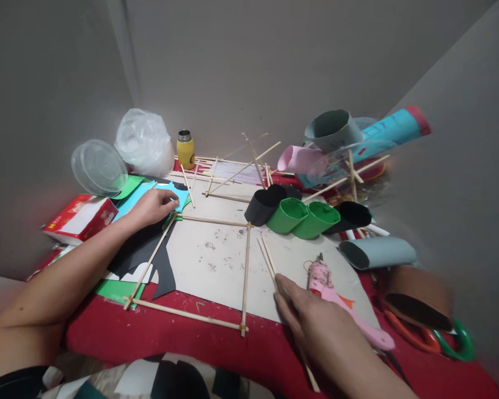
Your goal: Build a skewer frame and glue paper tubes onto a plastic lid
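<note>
My right hand (316, 316) grips a pair of thin wooden sticks (268, 257), which point away from me over the white board. My left hand (156, 208), fingers curled and thumb drawn in, is over blue paper (183, 194) beside the far left corner of a square stick frame (246, 277). Whatever its fingertips hold, if anything, is too small to make out. The frame's corners look bound with something yellowish. Right of my right hand lies a pink glue gun (328, 291). Black and green paper rings (289, 216) stand beyond the frame.
A white board (208, 271) lies on a red cloth (183, 338). Another stick structure (228, 197) stands farther back. At left are a red box (83, 216), a plastic lid (100, 167) and a white bag (143, 141). Scissors (430, 335) and paper tubes (380, 252) lie at right.
</note>
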The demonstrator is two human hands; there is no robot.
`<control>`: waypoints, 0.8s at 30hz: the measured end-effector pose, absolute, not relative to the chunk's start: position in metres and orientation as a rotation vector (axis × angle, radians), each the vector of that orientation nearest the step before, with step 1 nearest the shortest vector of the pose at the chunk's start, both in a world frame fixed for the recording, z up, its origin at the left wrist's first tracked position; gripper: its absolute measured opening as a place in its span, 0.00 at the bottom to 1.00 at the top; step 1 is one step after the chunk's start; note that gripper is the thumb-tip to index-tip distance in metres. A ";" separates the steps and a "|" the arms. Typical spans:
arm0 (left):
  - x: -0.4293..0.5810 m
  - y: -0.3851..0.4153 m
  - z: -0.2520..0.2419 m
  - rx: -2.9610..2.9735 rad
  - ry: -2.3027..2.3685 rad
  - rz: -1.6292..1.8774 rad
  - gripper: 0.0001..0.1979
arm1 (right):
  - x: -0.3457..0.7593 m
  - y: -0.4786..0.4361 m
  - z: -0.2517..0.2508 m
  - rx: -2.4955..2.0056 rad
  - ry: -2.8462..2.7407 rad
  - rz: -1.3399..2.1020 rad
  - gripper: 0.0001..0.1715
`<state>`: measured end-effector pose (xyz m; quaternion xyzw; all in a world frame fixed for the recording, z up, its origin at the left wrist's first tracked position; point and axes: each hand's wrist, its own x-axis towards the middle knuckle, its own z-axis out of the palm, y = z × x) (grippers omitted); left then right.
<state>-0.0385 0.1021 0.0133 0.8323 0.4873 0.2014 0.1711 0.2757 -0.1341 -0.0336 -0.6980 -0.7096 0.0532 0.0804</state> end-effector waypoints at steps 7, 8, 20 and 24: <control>-0.038 0.102 0.011 2.380 1.385 0.532 0.17 | 0.269 -0.138 -0.014 -2.094 -2.152 0.015 0.20; -0.037 0.101 0.012 2.387 1.379 0.519 0.17 | 0.267 -0.139 -0.012 -2.042 -2.156 0.017 0.21; -0.037 0.102 0.014 2.378 1.320 0.314 0.21 | 0.227 -0.109 0.005 -1.913 -2.425 0.258 0.13; -0.037 0.101 0.015 2.395 1.322 0.266 0.20 | 0.218 -0.102 0.006 -1.940 -2.492 0.199 0.10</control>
